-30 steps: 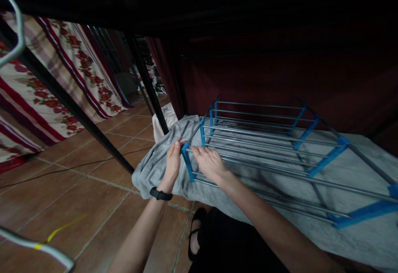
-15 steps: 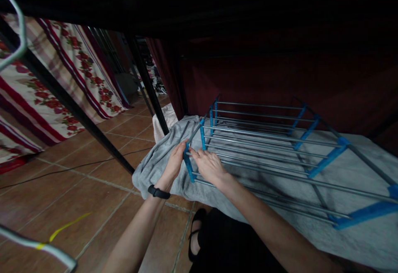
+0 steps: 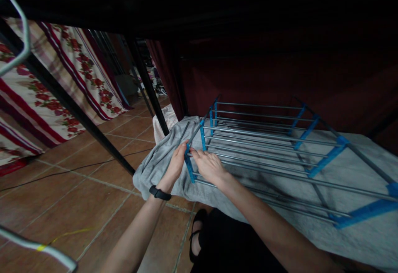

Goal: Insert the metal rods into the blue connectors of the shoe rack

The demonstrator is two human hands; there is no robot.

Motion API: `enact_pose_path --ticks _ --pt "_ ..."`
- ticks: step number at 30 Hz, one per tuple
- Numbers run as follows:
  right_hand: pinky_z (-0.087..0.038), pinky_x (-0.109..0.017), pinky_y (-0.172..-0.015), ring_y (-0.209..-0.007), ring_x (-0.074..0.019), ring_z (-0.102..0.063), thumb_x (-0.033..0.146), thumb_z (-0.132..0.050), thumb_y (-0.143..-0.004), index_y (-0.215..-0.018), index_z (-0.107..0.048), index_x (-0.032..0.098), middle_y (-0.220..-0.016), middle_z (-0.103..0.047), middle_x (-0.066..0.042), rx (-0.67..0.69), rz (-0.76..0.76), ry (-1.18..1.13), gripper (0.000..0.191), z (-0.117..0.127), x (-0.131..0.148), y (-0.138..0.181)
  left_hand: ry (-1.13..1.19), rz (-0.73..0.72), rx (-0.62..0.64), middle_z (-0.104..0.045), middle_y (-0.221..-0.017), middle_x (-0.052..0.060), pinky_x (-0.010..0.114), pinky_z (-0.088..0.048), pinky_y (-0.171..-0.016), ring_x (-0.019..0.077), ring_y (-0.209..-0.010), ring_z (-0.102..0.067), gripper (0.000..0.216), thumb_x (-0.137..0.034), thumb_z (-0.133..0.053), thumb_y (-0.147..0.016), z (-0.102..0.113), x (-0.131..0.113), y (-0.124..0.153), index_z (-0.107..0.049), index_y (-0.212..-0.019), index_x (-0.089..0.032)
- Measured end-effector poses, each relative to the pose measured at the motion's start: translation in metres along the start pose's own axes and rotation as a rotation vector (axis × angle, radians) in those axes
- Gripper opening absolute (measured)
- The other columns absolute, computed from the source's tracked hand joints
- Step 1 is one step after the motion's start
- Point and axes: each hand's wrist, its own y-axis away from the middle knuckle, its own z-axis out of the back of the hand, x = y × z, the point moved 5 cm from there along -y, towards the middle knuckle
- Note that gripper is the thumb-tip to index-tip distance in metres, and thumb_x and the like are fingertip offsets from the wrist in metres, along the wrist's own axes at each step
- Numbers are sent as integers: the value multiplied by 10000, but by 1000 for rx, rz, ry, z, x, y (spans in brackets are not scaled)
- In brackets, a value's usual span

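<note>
A rack frame of metal tubes and blue plastic connectors (image 3: pixel 328 158) lies on a grey blanket (image 3: pixel 161 155). At its near left corner, my left hand (image 3: pixel 175 163) is closed on the outer side of a blue connector (image 3: pixel 189 168); a dark band circles that wrist. Just to the right, my right hand (image 3: pixel 209 166) wraps round the end of a metal tube where it meets this same connector. The fingers and palm hide part of the joint, so how deep the tube sits cannot be seen.
Black metal posts (image 3: pixel 149 86) stand at the left, under a dark surface overhead. A dark red cloth (image 3: pixel 264 78) hangs behind the rack. Pale bent tubing (image 3: pixel 40 246) with a yellow strip is at the lower left. A black cable (image 3: pixel 77 166) crosses the tiled floor.
Both hands keep their hold on the same corner of the rack, with barely any movement. The view has shifted very slightly.
</note>
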Motion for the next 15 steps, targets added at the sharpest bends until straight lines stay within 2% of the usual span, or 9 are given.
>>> enact_pose_path --ticks 5,7,10,13,15 --pt "-514 -372 -898 -1102 -226 -666 128 -207 -1009 -1504 -430 144 -1278 -684 -144 -25 3 -24 543 0 1 0 26 32 0 -702 -1355 111 454 -378 -1205 255 -1309 -608 450 -456 -509 -944 -1 0 0 -719 -1231 -180" --pt "-490 -382 -964 -1126 -223 -656 136 -225 -1016 -1496 -442 139 -1279 -685 -144 -35 4 -30 527 1 2 1 15 44 2 -699 -1360 113 450 -385 -1199 255 -1314 -606 459 -462 -506 -939 0 0 -1 -718 -1229 -176" --pt "-438 -415 -1061 -1167 -235 -634 255 -318 -1046 -1504 -438 153 -1266 -694 -130 -98 -5 -46 484 10 -3 10 37 62 25 -715 -1326 113 434 -449 -1148 266 -1297 -622 449 -436 -534 -915 0 -3 -3 -714 -1239 -182" --pt "-420 -409 -1093 -1229 -230 -596 366 -357 -1053 -1483 -464 155 -1328 -668 -141 -216 -21 -64 490 29 -26 35 166 146 62 -758 -1199 127 455 -536 -1039 281 -1155 -703 492 -432 -552 -914 -1 -6 -6 -661 -1316 -170" --pt "-392 -417 -1128 -1299 -226 -556 369 -315 -1060 -1456 -497 159 -1411 -623 -150 -338 -96 -54 484 48 -59 67 260 217 33 -763 -1158 148 460 -553 -995 284 -1087 -726 532 -475 -572 -919 1 -6 -9 -637 -1327 -140"
